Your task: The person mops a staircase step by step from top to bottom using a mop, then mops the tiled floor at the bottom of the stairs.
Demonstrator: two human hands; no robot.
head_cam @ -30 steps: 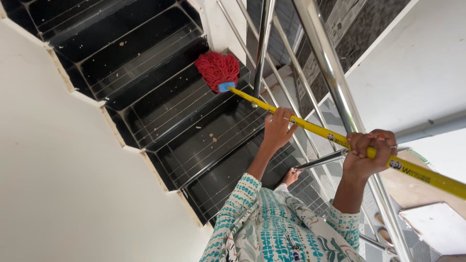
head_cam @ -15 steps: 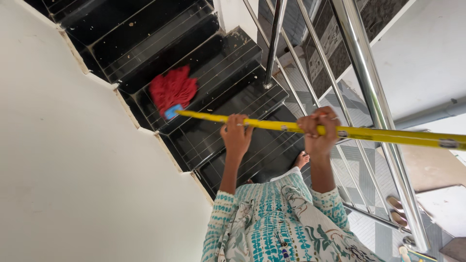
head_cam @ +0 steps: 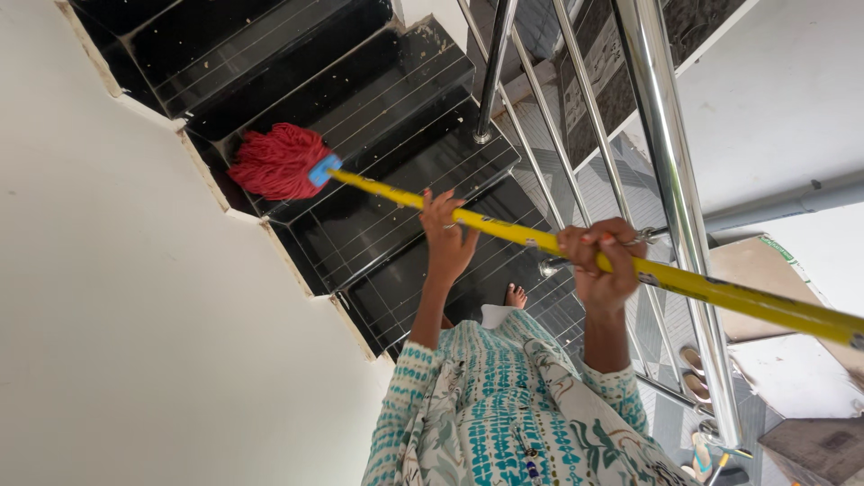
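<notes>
The mop handle (head_cam: 576, 256) runs long from lower right up to the upper left, where the red mop head (head_cam: 274, 162) rests on a black step (head_cam: 378, 216) by the wall. Left hand (head_cam: 447, 238) is nearer the head, its fingers loosely curled on the handle; right hand (head_cam: 601, 265) is clenched round it further back.

Mop handle (head_cam: 720, 292) cut off right.

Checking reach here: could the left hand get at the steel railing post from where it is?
Probably yes. The left hand grips the yellow mop handle, and the railing post stands just beyond with nothing between; it would have to let go first.
</notes>
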